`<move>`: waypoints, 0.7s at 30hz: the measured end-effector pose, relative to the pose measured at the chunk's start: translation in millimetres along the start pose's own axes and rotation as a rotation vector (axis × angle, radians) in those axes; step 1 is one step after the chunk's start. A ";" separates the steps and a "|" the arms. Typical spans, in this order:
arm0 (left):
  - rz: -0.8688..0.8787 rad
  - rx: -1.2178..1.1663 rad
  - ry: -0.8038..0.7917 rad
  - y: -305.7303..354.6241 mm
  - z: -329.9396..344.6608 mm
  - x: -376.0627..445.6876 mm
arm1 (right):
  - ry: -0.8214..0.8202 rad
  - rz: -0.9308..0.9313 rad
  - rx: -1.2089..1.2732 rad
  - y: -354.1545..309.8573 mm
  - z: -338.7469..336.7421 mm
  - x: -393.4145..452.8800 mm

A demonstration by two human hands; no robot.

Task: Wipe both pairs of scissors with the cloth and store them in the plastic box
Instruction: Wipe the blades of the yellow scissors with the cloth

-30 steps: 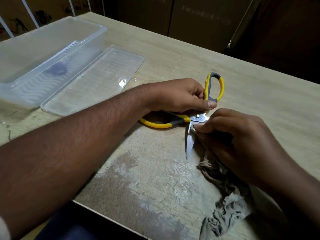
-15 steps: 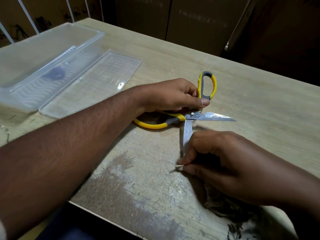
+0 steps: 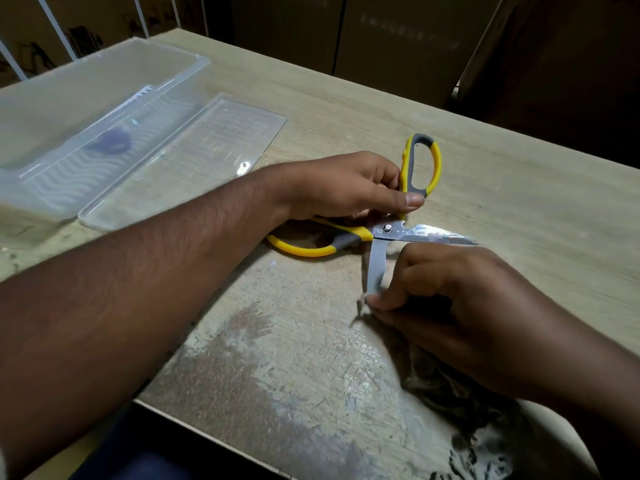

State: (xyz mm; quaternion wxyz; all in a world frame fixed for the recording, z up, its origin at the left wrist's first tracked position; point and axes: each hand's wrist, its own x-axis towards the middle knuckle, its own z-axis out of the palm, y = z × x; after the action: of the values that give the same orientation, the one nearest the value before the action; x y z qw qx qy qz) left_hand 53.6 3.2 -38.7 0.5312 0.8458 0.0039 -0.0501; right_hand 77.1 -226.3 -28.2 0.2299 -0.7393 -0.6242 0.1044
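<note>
Yellow-and-grey scissors (image 3: 391, 233) lie spread wide on the wooden table (image 3: 519, 188). One blade points right, the other points toward me. My left hand (image 3: 349, 188) grips the far handle loop near the pivot. My right hand (image 3: 446, 299) pinches a grey cloth (image 3: 450, 386) round the tip of the near blade. Most of the cloth trails under my right wrist toward the table's front edge. The clear plastic box (image 3: 69, 109) stands at the far left, with something dark inside that I cannot make out.
The box's clear lid (image 3: 187, 157) lies flat beside the box, between it and my left forearm. The table's front edge runs close below my arms, with a worn, scratched patch in front of me.
One second ago my right hand held the cloth by the pivot. It slid down the near blade to the tip, uncovering the right-pointing blade, and has stayed there for the last half second.
</note>
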 end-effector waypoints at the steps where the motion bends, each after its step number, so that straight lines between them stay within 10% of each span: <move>1: 0.000 0.000 -0.001 -0.2 -0.2 -0.2 | -0.048 -0.007 0.017 -2.7 -0.4 -1.3; 4: -0.012 -0.002 0.000 -0.8 0.5 0.3 | -0.083 -0.030 0.097 -4.8 -6.1 -3.4; 9: -0.028 0.024 -0.019 1.0 3.4 0.6 | 0.337 0.080 -0.037 4.2 -4.7 0.1; 18: -0.088 0.009 -0.017 8.8 5.0 -2.1 | 0.000 -0.061 -0.119 -10.9 3.5 -3.4; 21: -0.093 -0.014 -0.013 7.6 5.7 0.0 | 0.169 -0.091 -0.173 -10.8 1.5 -2.0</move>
State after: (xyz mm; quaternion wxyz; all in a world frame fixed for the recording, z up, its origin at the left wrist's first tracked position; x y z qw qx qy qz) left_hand 53.7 -5.2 -34.3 0.5342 0.8406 0.0401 -0.0801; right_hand 66.6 -226.6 -24.7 0.2217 -0.7334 -0.6423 -0.0229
